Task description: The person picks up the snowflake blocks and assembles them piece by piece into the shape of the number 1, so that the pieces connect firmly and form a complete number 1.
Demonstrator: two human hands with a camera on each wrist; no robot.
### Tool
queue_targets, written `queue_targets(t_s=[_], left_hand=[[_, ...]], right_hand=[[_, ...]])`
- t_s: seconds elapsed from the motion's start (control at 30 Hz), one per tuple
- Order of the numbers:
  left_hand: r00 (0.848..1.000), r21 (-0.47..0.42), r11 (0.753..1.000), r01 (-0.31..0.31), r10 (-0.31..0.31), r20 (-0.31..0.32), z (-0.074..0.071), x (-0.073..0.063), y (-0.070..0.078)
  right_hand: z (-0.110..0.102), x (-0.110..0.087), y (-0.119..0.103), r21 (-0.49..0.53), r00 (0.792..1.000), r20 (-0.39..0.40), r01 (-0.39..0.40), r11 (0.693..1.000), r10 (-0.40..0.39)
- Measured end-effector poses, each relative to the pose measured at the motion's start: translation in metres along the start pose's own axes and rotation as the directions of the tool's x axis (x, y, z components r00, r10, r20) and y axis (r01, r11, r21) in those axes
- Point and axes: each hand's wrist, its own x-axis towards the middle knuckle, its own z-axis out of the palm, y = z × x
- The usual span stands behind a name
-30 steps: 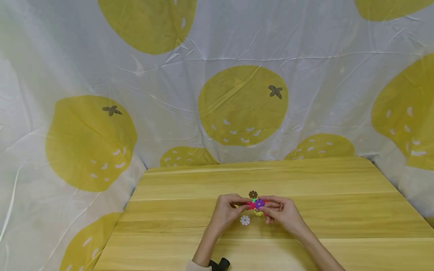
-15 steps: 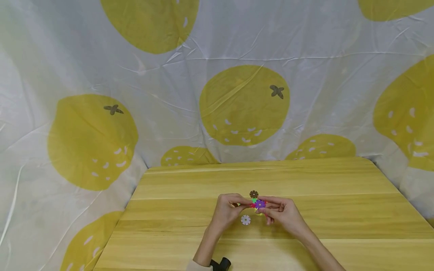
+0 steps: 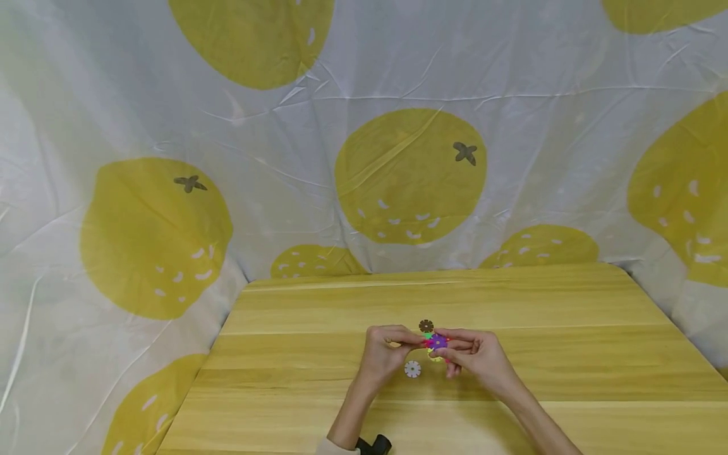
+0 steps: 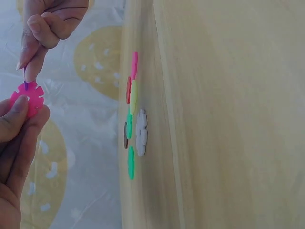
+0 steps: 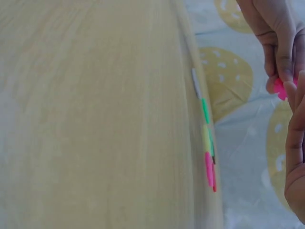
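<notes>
My left hand (image 3: pixel 383 354) and my right hand (image 3: pixel 482 358) face each other, close together, up above the wooden counter (image 3: pixel 546 303). My left fingers (image 4: pixel 30 136) pinch a flat, round, bright pink plastic disc (image 4: pixel 36 99) with little cuts around its edge. My right fingers (image 3: pixel 456 333) pinch a purple plastic disc (image 3: pixel 440 339) with cuts like that. It stands crossways against the pink edge; I can't tell if they lock. Below my fingers lies a round white plastic disc (image 3: pixel 417 369).
</notes>
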Motion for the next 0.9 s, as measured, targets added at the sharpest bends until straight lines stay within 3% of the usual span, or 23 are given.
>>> queue_targets(t_s=[0.1,0.2,0.33,0.43,0.6,0.9], left_hand=[[1.0,-0.001,1.0,0.031,-0.031,-0.002,0.0,0.0,0.001],[0.992,-0.012,0.992,0.125,-0.125,0.028,0.0,0.0,0.002],[0.963,0.011,0.965,0.261,-0.262,0.063,-0.002,0.0,0.004],[0.944,0.051,0.946,0.322,-0.324,0.06,-0.005,-0.001,0.002],[0.922,0.074,0.922,0.379,-0.383,0.06,-0.009,-0.001,-0.001],[0.893,0.094,0.896,0.433,-0.441,0.09,-0.009,-0.003,-0.004]], right_hand=[[0.001,0.0,0.0,0.006,1.0,-0.002,-0.005,1.0,0.005],[0.001,0.001,0.002,-0.006,1.0,0.008,-0.021,1.0,0.021],[-0.005,0.002,0.004,-0.043,0.996,0.024,-0.084,0.996,0.085],[-0.012,0.003,0.006,-0.107,0.991,0.001,-0.13,0.986,0.131],[-0.026,0.002,0.01,-0.233,0.985,-0.034,-0.174,0.957,0.17],[-0.033,-0.001,0.018,-0.267,0.975,-0.009,-0.216,0.939,0.222]])
